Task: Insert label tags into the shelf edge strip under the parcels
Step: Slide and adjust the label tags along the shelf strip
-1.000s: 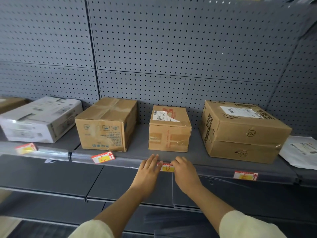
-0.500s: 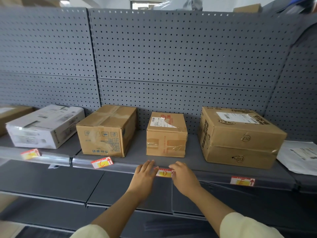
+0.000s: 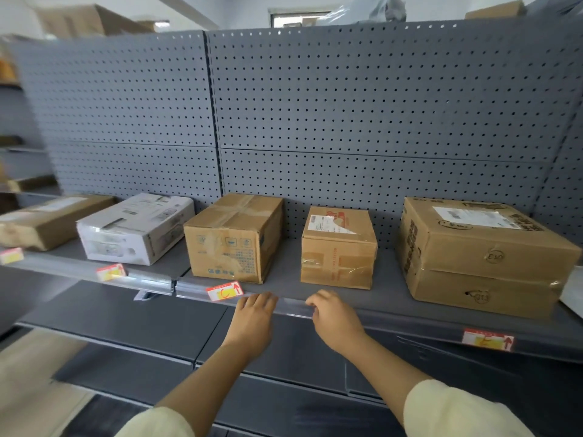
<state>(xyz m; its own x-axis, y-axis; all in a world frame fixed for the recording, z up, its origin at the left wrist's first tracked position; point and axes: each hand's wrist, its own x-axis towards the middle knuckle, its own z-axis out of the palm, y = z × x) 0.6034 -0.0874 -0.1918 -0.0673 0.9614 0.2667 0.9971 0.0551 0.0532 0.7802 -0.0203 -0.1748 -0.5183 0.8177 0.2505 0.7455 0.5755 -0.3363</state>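
Clear edge strip spans between left hand, right hand.

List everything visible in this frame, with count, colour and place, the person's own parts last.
Cardboard parcels: four, brown, in a row on the shelf, one at the far left.
White parcel: one, white, second from left on the shelf.
White packet: one, partly cut off at the right edge.
Label tags: four visible, red and yellow, in the shelf edge strip, clear plastic.
Pegboard: grey, behind the parcels.
Lower shelves: dark grey, below.
Boxes: brown, blurred, on top of the unit.
Left hand: one, fingers on the strip.
Right hand: one, fingers on the strip under the small parcel.
Sleeves: two, cream.
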